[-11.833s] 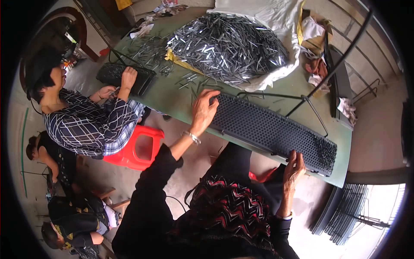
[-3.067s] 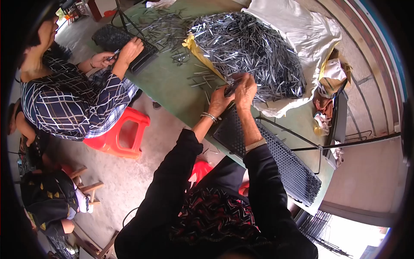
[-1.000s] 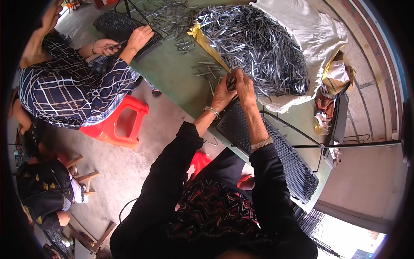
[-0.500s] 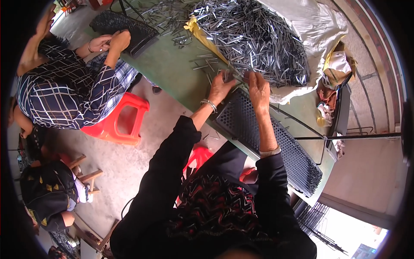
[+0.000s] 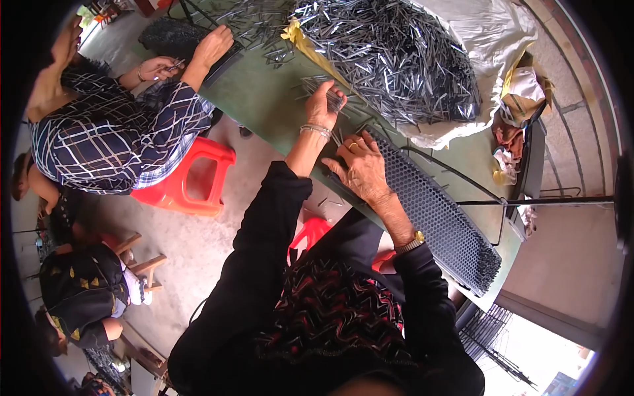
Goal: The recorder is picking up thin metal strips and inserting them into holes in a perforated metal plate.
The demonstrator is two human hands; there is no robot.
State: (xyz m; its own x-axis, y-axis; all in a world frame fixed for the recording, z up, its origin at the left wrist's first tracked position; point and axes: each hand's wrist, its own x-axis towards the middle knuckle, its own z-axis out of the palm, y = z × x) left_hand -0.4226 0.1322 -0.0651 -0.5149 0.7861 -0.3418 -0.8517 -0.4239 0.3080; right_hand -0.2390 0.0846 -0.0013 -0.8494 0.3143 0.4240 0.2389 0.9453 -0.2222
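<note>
My left hand (image 5: pixel 322 105) is closed around a small bundle of thin grey rods (image 5: pixel 335 101), held above the green table beside the big pile. My right hand (image 5: pixel 362 166) rests over the near-left end of a long black board full of round holes (image 5: pixel 432 208). Its thumb and fingers are apart, and I see nothing gripped in it. The fingertips partly hide that end of the board. Beyond both hands lies a large heap of loose dark rods (image 5: pixel 396 59) on a white sack (image 5: pixel 456 135) with a yellow edge.
A black metal bar (image 5: pixel 548 200) crosses over the table (image 5: pixel 267 99) at right. Rods bristle from the board's far right end. At left a person in a checked top (image 5: pixel 99 148) works at another dark board (image 5: pixel 175 39), beside a red stool (image 5: pixel 214 175).
My hands were close together at the heap's edge. Now they are apart: the left has moved up and left with rods, the right down and left onto the board's end, its fingers spread.
</note>
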